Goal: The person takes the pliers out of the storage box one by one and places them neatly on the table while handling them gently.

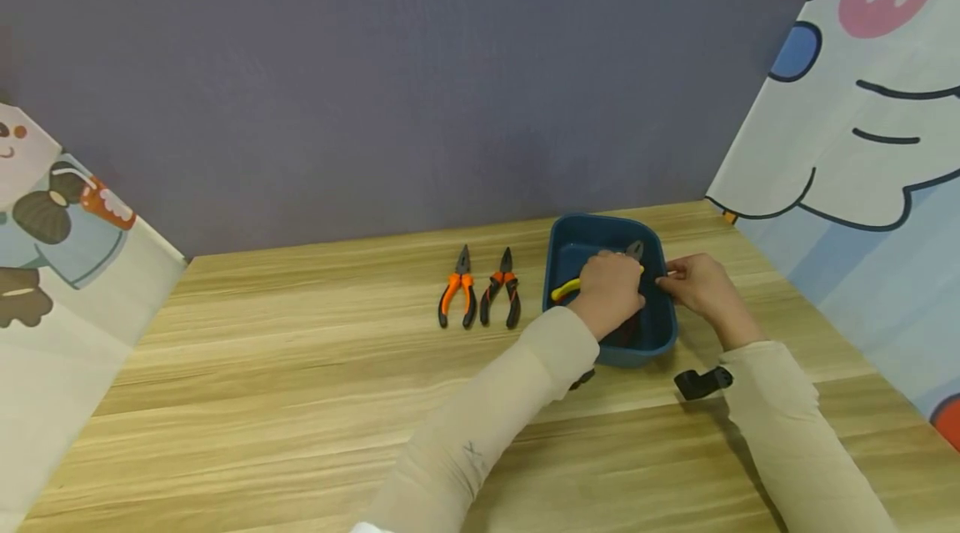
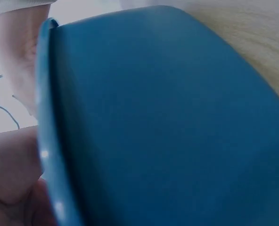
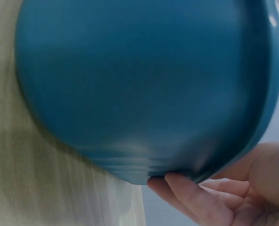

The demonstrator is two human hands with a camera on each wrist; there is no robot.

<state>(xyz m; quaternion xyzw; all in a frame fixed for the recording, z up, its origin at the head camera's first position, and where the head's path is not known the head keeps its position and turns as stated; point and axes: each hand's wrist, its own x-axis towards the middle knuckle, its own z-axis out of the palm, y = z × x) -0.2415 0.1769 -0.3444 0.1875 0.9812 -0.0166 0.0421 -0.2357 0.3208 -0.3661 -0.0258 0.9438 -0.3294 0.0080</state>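
Near: table [image 1: 262,424], with room for moving leftward from the bin.

Right hand [image 1: 701,287]: fingers and thumb pinch the bin [image 1: 637,358] at its right rim. Bin stands upright; judged light, stiff and smooth, so liable to slide unless steadied. The rim gives the surest hold.

Left hand [image 1: 609,289]: inside the bin, over the yellow pliers [image 1: 566,289]. Fingertips hidden; cannot tell whether they grasp. Pliers judged heavy for their size, rigid, not fragile; sleeved handles should grip well, bare metal head less so. Walls leave little side clearance; the way out is upward.

Left of the bin: dark pliers [image 1: 505,276], then orange pliers [image 1: 462,276], side by side, apart, heads pointing away.

Far: grey wall [image 1: 412,99] bounds the back edge, near the bin; patterned panel [image 1: 847,158] bounds the right.
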